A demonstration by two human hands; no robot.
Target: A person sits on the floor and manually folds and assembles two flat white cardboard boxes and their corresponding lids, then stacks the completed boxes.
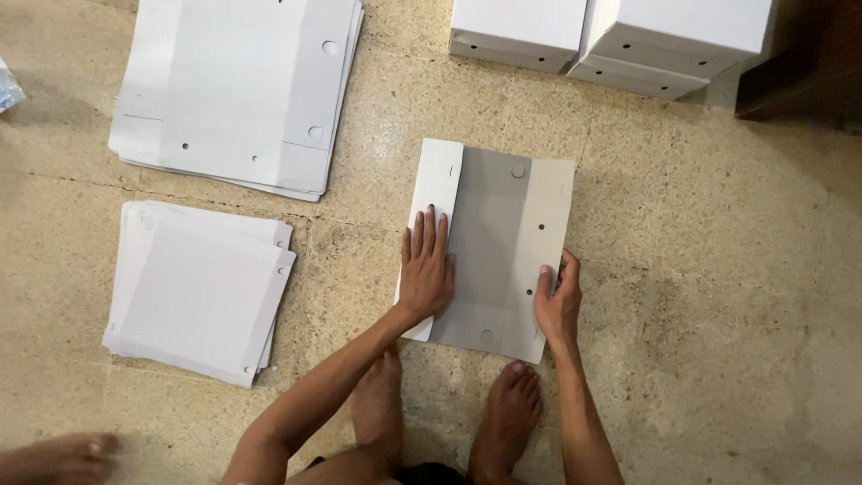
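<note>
White assembled boxes [611,40] top; flat stacks [238,90] left.

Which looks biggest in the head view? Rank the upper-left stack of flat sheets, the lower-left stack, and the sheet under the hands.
1. Upper-left stack, though cut off by the frame edge.
2. Lower-left stack and the sheet under the hands look alike; no ranking.

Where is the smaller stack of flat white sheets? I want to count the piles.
In the head view, the smaller stack lies on the floor at left, below the larger stack.
</note>
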